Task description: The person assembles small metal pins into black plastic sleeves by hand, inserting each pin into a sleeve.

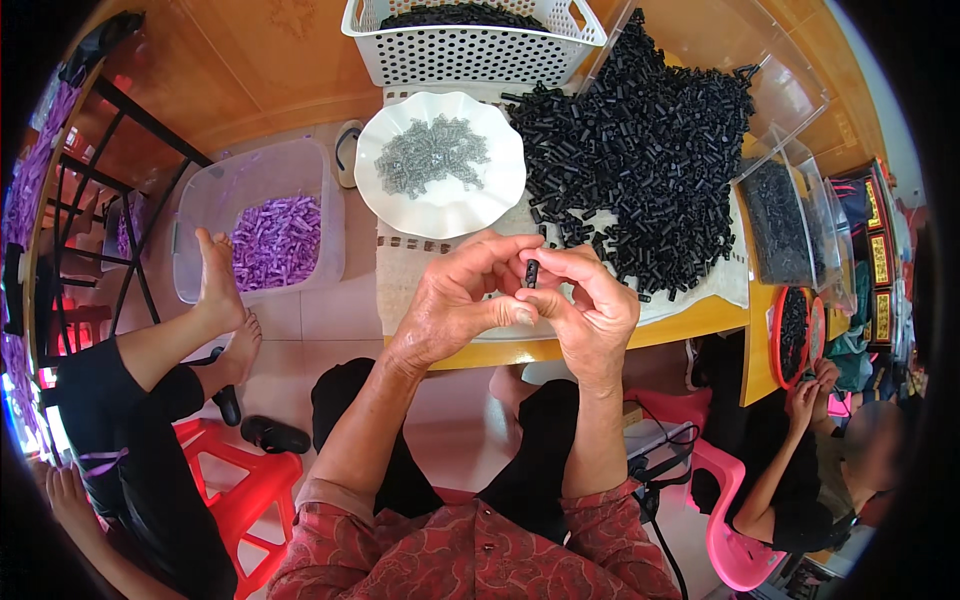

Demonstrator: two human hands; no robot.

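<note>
Black plastic, a single short tube (531, 273), sits upright between your two hands just above the near edge of the table (690, 322). Your left hand (455, 300) curls around it from the left, thumb laid across the front and fingers arched over the top, so the piece is steadied from that side. Your right hand (590, 305) closes in from the right, fingertips narrowed onto the same tube; both hands pinch it together, and no finger is spread wide. Holding it this close to your chest likely keeps such a small part where you can see its end clearly.

Just beyond your knuckles lies the big heap of black tubes (640, 160), spread loose on the cloth so that one can be picked without digging. Left of the heap stands a white scalloped plate (440, 205) with small grey metal springs (432, 152) piled in its middle; a dish of that kind probably stops them rolling off, and it lies within easy reach of your left hand. Behind the plate is a white perforated basket (470, 50) holding more dark parts. A clear bin of purple pieces (275, 240) rests on the floor to the left, beside another person's bare feet (222, 290).
</note>
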